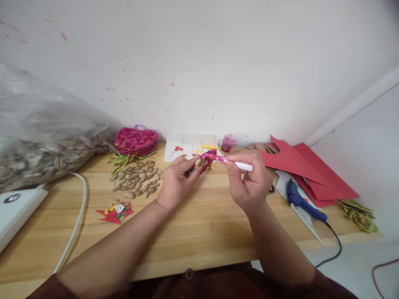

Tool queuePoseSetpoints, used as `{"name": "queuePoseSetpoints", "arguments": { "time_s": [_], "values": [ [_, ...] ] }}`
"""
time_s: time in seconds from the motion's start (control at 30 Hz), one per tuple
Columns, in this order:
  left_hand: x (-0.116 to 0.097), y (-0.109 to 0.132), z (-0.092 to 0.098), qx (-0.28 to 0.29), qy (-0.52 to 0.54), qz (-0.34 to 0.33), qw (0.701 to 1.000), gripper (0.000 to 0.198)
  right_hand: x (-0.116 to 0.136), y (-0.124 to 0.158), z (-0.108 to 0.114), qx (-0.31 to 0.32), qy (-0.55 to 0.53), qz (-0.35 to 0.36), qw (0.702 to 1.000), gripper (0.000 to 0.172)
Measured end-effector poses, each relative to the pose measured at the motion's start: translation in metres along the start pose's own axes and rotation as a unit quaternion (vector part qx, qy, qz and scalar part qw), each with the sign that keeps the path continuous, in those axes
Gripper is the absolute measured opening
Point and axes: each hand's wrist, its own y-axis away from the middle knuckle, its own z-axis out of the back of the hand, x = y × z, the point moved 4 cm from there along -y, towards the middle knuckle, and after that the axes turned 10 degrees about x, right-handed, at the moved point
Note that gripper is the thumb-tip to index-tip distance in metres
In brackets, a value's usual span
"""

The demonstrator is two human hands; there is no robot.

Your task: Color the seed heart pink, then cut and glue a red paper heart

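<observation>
"So, what is the right hand doing?"

"Its fingers are closed around a white-handled paintbrush, smeared bright magenta near the bristles."

"And the left hand?"

"Gripping a small peanut-covered piece, out in front of the person, above the wooden tabletop. Some shells on it are magenta, others bare tan. The brush tip is right at the piece; whether it touches, I can't tell."

"Where's the paint?"

"Just behind the hands, a clear plastic cup with magenta in it stands near the wall, beside a white sheet bearing red cut-out shapes."

"Anything on the left?"

"Loose unshelled peanuts, with a magenta-painted ornament behind them, green and yellow cords spreading from its base. Nearer lie paper scraps, and farther left slumps a clear plastic bag of peanuts."

"To the right?"

"Red paper sheets, with a blue glue gun in front."
</observation>
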Motion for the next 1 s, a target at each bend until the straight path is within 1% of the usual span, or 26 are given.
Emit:
{"name": "queuePoseSetpoints", "arguments": {
  "time_s": [0.13, 0.27, 0.4, 0.53, 0.67, 0.8, 1.0],
  "values": [
    [0.0005, 0.0004, -0.0008, 0.001, -0.007, 0.000, 1.000, 0.019, -0.0011, 0.0004, 0.0007, -0.016, -0.008, -0.006, 1.000, 0.014],
    [0.0014, 0.0003, -0.0011, -0.003, 0.000, 0.001, 1.000, 0.019, -0.0012, 0.0000, -0.0009, -0.003, -0.004, -0.004, 1.000, 0.012],
    [0.0021, -0.0001, -0.0010, 0.001, 0.002, 0.003, 1.000, 0.019, -0.0019, -0.0001, 0.0003, -0.010, 0.008, -0.003, 1.000, 0.013],
    [0.0021, -0.0002, -0.0003, -0.004, 0.008, 0.008, 1.000, 0.018, 0.0016, -0.0008, -0.0009, 0.011, 0.023, 0.034, 0.999, 0.019],
    [0.0001, -0.0003, -0.0002, 0.004, 0.018, 0.010, 1.000, 0.016, 0.0024, -0.0003, -0.0025, 0.028, 0.021, 0.040, 0.999, 0.020],
    [-0.0004, -0.0003, 0.0006, 0.001, 0.029, 0.014, 0.999, 0.015, 0.0012, 0.0003, -0.0036, 0.039, 0.019, 0.042, 0.998, 0.022],
    [0.0039, 0.0000, -0.0010, 0.003, 0.041, 0.023, 0.999, 0.011, -0.0033, -0.0003, 0.0007, 0.006, 0.009, 0.025, 1.000, 0.019]
  ]
}}
